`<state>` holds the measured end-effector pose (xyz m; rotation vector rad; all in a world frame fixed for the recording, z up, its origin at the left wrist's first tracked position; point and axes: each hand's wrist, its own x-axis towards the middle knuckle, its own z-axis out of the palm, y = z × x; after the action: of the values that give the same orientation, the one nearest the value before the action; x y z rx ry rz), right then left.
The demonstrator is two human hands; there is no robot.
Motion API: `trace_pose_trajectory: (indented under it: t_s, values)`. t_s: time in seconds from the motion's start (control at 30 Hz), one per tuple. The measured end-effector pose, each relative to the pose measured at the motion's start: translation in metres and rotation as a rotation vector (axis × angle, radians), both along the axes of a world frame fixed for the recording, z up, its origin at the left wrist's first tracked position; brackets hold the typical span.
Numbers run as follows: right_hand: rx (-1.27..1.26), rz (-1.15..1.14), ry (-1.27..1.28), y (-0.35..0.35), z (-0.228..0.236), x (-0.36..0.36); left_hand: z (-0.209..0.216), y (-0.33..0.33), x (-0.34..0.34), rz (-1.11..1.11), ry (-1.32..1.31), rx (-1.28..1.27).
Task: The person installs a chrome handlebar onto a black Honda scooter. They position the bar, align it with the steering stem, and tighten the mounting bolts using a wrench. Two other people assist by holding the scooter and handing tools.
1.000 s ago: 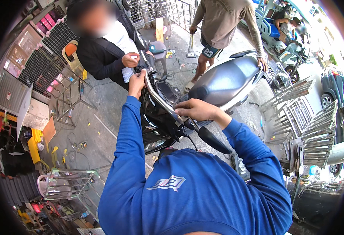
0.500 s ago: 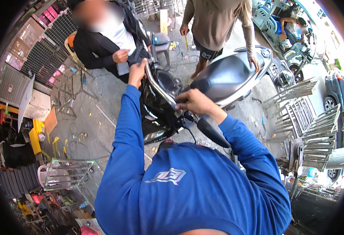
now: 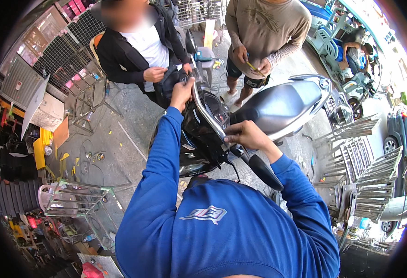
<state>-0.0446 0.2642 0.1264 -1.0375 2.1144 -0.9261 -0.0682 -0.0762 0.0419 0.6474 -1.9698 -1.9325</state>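
Observation:
A bent silver metal tube (image 3: 206,114) lies across the front of a black motorcycle, above its instrument panel (image 3: 216,107). My left hand (image 3: 182,94) is closed around the tube near its far end. At the near end, my right hand (image 3: 249,135) grips it between thumb and fingers, just above the black mirror (image 3: 264,171). The motorcycle's dark seat (image 3: 277,104) extends to the right. Beneath the tube, its contact with the handlebar is hard to make out.
A person in a black jacket (image 3: 124,55) stands across the handlebar, one hand near the grip. Another person in a brown shirt (image 3: 268,32) holds a yellow tape measure (image 3: 255,69). Metal frames (image 3: 368,171) stand at right; a glass-edged frame (image 3: 76,199) and cables lie at left.
My view has shifted, so the motorcycle and my hands appear farther right. The brown-shirted person has taken a hand off the seat and now holds the tape measure with both hands.

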Motion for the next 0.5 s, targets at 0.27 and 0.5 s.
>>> trace_pose_trajectory:
  t_s: [0.27,0.5]
  values:
    - [-0.056,-0.05,-0.188,0.004,-0.003,0.003,-0.002,0.001,0.0,-0.072,0.018,0.188]
    - [-0.327,-0.374,-0.202,0.079,0.019,-0.001,0.005,-0.001,0.015,-0.109,0.065,0.265]
